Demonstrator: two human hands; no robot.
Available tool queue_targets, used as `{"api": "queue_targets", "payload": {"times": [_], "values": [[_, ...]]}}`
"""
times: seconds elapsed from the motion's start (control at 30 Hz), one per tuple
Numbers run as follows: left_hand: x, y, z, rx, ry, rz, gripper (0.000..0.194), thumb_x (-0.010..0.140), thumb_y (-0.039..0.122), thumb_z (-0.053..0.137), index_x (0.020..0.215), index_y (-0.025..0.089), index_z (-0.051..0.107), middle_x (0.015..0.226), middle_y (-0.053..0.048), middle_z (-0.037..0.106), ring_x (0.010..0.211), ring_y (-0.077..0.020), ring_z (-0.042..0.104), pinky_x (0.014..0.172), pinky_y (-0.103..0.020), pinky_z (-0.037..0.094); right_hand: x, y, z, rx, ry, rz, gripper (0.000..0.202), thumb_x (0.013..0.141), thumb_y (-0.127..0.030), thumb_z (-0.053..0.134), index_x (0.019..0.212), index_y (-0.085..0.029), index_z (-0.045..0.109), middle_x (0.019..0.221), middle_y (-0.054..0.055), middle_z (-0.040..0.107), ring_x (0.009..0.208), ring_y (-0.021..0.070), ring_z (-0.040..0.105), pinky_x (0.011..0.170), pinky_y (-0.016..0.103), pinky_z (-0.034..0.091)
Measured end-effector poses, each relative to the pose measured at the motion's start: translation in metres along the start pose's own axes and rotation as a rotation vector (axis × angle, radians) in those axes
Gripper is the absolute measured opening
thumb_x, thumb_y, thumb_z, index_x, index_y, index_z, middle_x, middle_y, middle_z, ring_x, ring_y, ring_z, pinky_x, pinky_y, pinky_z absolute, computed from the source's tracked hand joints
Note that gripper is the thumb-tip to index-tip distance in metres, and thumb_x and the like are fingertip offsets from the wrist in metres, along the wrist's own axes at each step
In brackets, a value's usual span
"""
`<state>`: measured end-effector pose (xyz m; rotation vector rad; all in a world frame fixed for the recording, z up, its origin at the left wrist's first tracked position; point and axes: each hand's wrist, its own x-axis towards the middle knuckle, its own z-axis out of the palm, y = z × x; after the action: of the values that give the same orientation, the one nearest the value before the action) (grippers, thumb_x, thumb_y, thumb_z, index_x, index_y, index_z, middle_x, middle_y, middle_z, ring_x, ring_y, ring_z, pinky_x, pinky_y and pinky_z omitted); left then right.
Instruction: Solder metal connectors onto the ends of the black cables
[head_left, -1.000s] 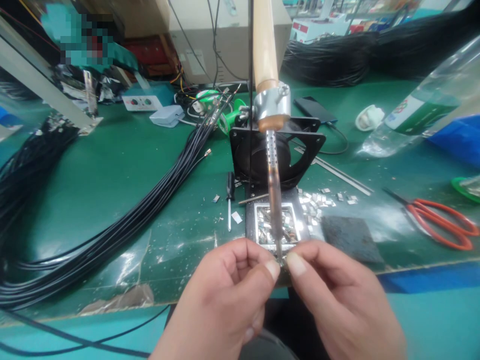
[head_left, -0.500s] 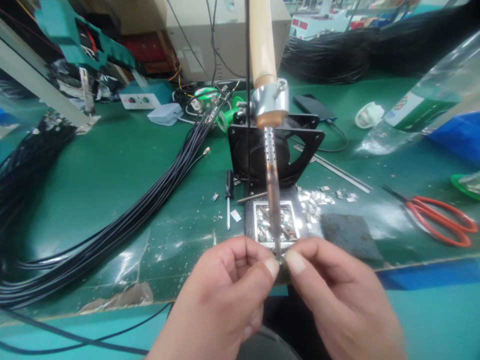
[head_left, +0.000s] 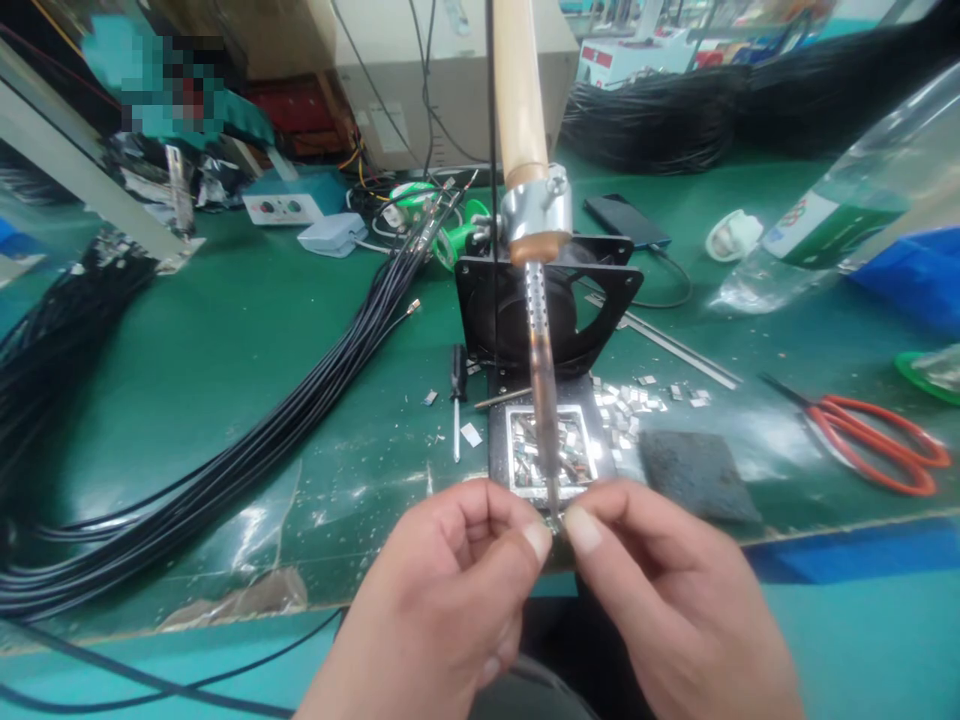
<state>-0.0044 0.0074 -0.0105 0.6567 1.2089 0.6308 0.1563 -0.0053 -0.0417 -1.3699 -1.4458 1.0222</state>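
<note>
A soldering iron [head_left: 540,330] with a wooden handle hangs tip down, clamped in a metal collar. Right at its tip, my left hand [head_left: 457,590] pinches with thumb and forefinger. Facing it from the other side, my right hand [head_left: 675,590] pinches in the same way. Something tiny sits between the two sets of fingertips, too small and covered to make out. Just beyond my fingers lies a square metal tray [head_left: 513,450] with small metal pieces in it. A black fan frame [head_left: 480,320] stands behind the iron.
On the left runs a bundle of black cables [head_left: 300,420]. A screwdriver [head_left: 457,400] lies left of the tray; small silver pieces [head_left: 626,405], a dark pad [head_left: 697,475] and orange-handled scissors [head_left: 877,440] lie to the right. A plastic bottle [head_left: 825,220] lies farther back.
Both hands keep their pinch at the iron's tip. My right hand is slightly farther left, and the whole view has shifted a little.
</note>
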Motion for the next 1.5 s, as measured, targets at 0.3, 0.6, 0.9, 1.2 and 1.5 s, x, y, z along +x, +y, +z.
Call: {"api": "queue_targets", "payload": {"times": [0.3, 0.6, 0.9, 1.2, 1.5], "values": [[0.003, 0.010, 0.004, -0.014, 0.094, 0.018, 0.032, 0.078, 0.045, 0.084, 0.083, 0.019, 0.066, 0.052, 0.008, 0.042, 0.046, -0.0093, 0.039, 0.045, -0.022, 0.028, 0.001, 0.001, 0.000, 0.007, 0.009, 0.002, 0.027, 0.103, -0.031, 0.061, 0.078, -0.021, 0.067, 0.064, -0.003, 0.065, 0.055, 0.0092, 0.061, 0.052, 0.013, 0.052], [0.002, 0.011, 0.004, -0.020, 0.067, -0.003, 0.030, 0.078, 0.043, 0.082, 0.081, 0.019, 0.064, 0.051, 0.008, 0.042, 0.045, -0.0085, 0.038, 0.045, -0.021, 0.028, 0.002, 0.000, 0.001, 0.036, 0.013, 0.014, 0.029, 0.103, -0.032, 0.062, 0.077, -0.021, 0.068, 0.064, -0.003, 0.066, 0.055, 0.0098, 0.061, 0.052, 0.014, 0.053], [0.002, 0.003, 0.004, -0.033, 0.027, -0.011, 0.023, 0.082, 0.039, 0.072, 0.077, 0.020, 0.059, 0.050, 0.009, 0.042, 0.044, -0.0060, 0.032, 0.042, -0.018, 0.026, 0.001, -0.002, -0.001, 0.028, 0.025, 0.003, 0.028, 0.103, -0.031, 0.062, 0.077, -0.021, 0.066, 0.062, -0.004, 0.064, 0.054, 0.0091, 0.060, 0.050, 0.013, 0.051], [0.001, 0.003, 0.002, -0.048, 0.029, -0.002, 0.023, 0.084, 0.039, 0.071, 0.078, 0.020, 0.058, 0.052, 0.009, 0.041, 0.046, -0.0063, 0.031, 0.044, -0.019, 0.025, 0.002, 0.000, 0.000, 0.040, 0.020, -0.010, 0.028, 0.103, -0.031, 0.062, 0.077, -0.022, 0.066, 0.063, -0.004, 0.064, 0.055, 0.0082, 0.060, 0.052, 0.012, 0.051], [0.002, 0.006, 0.005, -0.041, 0.028, 0.002, 0.024, 0.082, 0.039, 0.071, 0.077, 0.020, 0.058, 0.051, 0.009, 0.042, 0.046, -0.0061, 0.032, 0.043, -0.019, 0.026, 0.001, 0.000, 0.000, 0.043, 0.012, 0.001, 0.026, 0.103, -0.030, 0.062, 0.079, -0.022, 0.067, 0.064, -0.005, 0.064, 0.056, 0.0079, 0.060, 0.053, 0.011, 0.051]]}}
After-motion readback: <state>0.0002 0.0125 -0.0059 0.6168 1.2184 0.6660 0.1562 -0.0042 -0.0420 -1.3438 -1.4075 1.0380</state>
